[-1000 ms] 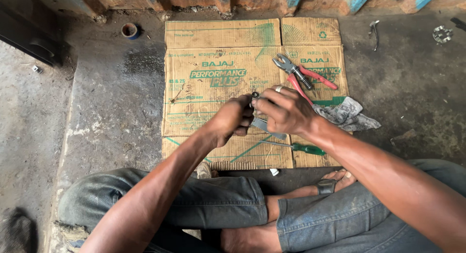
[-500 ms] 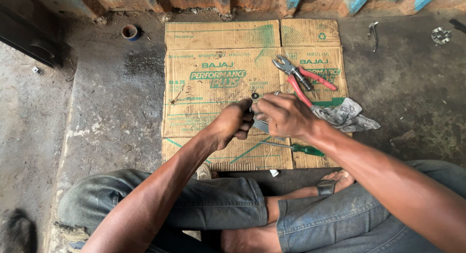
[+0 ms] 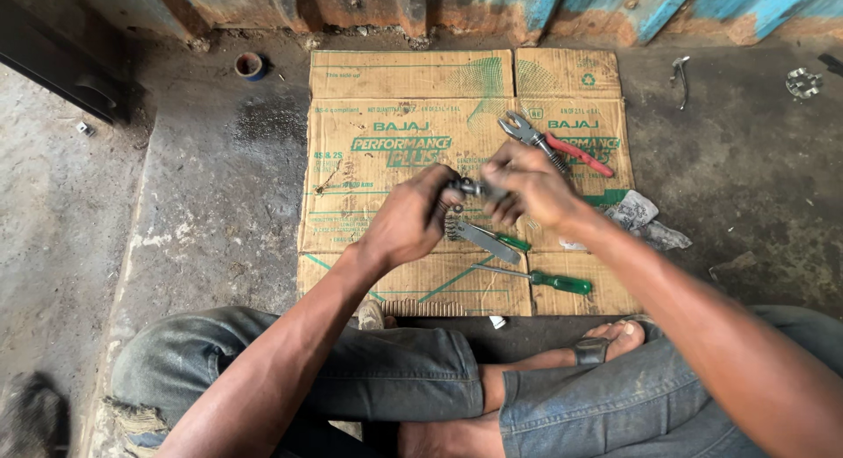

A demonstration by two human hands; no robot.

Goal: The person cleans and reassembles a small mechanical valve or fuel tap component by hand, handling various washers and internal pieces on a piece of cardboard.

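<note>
At the far left of the scene, a small round roll of tape (image 3: 249,65) lay on the grey concrete floor (image 3: 211,186), near the wall. To the right of it, a flattened cardboard sheet (image 3: 369,238) with green print was spread on the floor in front of the seated person, whose crossed legs in blue jeans (image 3: 386,379) filled the near part of the view. Over the middle of the cardboard, the left hand (image 3: 406,219) was closed around one end of a small dark metal part (image 3: 470,189), with the fingers curled tightly on it. The part was held in the air between both hands, above the cardboard and not touching it. Just under the hands lay a flat grey metal tool (image 3: 483,238), and nearer to the person a screwdriver with a green handle (image 3: 540,280) lay on the cardboard. The right hand (image 3: 527,187) was touching the other end of the metal part; its fingers were bent and gathered on the part, but the picture was blurred there and I could not tell the exact grip. Beyond this hand, pliers with red handles (image 3: 553,142) rested on the cardboard. Further right, a crumpled grey rag (image 3: 645,223) lay partly on the cardboard edge, and two small metal pieces (image 3: 803,82) were on the floor at the far right.
</note>
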